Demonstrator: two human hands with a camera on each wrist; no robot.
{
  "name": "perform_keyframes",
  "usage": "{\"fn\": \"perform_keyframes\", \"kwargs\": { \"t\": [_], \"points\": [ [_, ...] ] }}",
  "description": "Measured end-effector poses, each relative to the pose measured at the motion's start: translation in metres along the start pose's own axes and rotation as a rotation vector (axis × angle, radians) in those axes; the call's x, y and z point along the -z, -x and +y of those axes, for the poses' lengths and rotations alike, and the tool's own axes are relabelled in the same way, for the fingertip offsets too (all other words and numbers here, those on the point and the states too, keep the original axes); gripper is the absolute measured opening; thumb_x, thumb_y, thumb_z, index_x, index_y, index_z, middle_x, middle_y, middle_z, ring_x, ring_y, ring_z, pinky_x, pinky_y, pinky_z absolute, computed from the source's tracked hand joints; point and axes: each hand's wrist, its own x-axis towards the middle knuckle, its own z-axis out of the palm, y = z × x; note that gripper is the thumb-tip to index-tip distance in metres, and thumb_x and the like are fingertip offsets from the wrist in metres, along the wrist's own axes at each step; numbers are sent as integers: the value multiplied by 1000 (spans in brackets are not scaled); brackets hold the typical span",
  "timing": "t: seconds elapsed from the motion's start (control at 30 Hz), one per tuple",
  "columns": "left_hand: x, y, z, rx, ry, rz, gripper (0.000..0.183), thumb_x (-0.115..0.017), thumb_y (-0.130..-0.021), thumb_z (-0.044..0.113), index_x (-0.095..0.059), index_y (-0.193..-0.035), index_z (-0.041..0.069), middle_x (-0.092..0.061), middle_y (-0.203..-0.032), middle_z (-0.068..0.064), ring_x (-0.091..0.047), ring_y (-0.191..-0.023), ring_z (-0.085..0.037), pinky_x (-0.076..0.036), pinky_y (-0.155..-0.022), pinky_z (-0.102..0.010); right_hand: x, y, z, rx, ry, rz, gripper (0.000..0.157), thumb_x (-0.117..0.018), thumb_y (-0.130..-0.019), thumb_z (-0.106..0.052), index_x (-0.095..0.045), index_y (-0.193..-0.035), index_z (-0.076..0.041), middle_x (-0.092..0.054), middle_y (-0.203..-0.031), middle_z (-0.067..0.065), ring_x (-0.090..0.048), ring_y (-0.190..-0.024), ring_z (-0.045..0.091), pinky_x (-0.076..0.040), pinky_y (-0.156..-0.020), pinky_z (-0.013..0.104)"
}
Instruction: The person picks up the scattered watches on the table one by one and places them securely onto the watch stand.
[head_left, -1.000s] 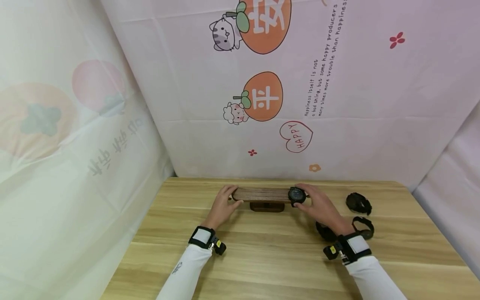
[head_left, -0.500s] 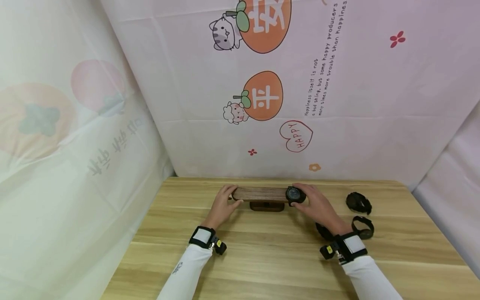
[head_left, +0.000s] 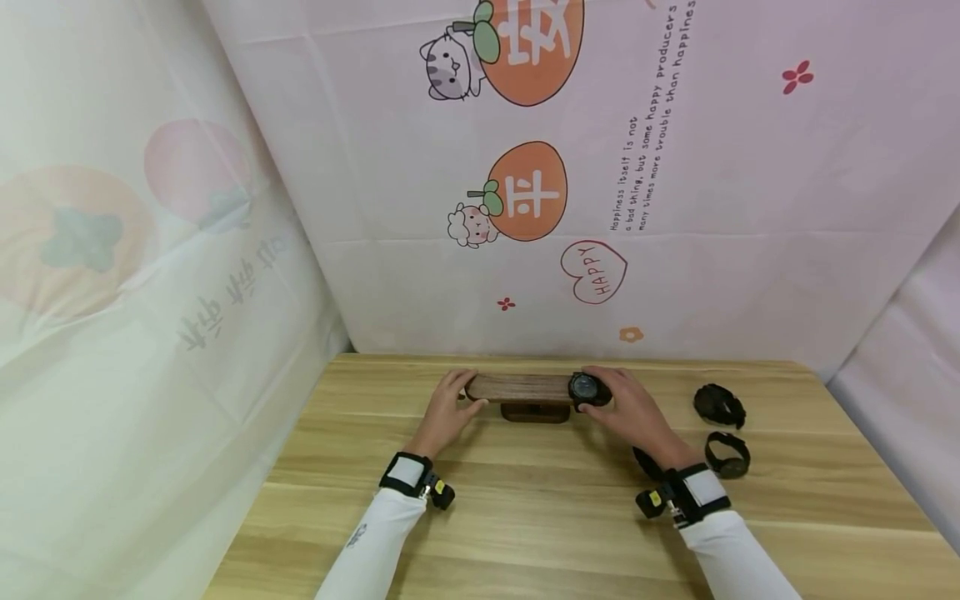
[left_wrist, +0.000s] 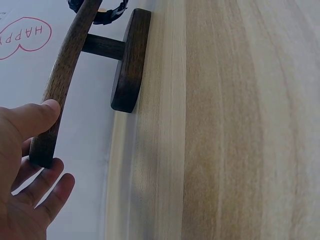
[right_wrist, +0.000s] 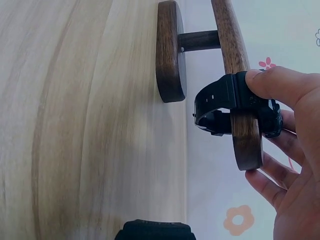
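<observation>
A dark wooden T-shaped watch stand (head_left: 521,387) stands near the table's back edge, its bar (left_wrist: 65,70) raised on a short post above a rounded base (left_wrist: 131,65). My left hand (head_left: 444,414) holds the bar's left end, thumb on the near side and fingers behind and beneath. A black wristwatch (head_left: 583,387) is looped around the bar near its right end, strap hanging below. My right hand (head_left: 633,412) pinches the watch case (right_wrist: 245,92) with the thumb on it, while lower fingers reach the bar's tip in the right wrist view.
Right of the stand lie two black watches, one farther back (head_left: 718,405) and one nearer (head_left: 727,455). Another dark item (head_left: 647,463) is partly hidden by the right forearm. A printed white cloth (head_left: 420,292) hangs behind the wooden table (head_left: 525,533).
My right hand has slid the watch a little leftward along the bar, slowing in the last half second. The left hand and stand have stayed in place.
</observation>
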Motion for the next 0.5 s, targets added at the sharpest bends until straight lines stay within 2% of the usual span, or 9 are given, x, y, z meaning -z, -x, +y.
{"fn": "perform_keyframes", "kwargs": {
  "t": [0.5],
  "points": [
    [0,0,2,21,10,-15,58,-71,-89,27,-49,-141,13,-49,-135,-8,-50,-116,-20,-54,-87,-37,-6,-4,-3,16,-17,20,67,-78,-79,-37,-53,-137,-14,-58,-128,8,-49,-117,30,-46,-93,53]
  ]
}}
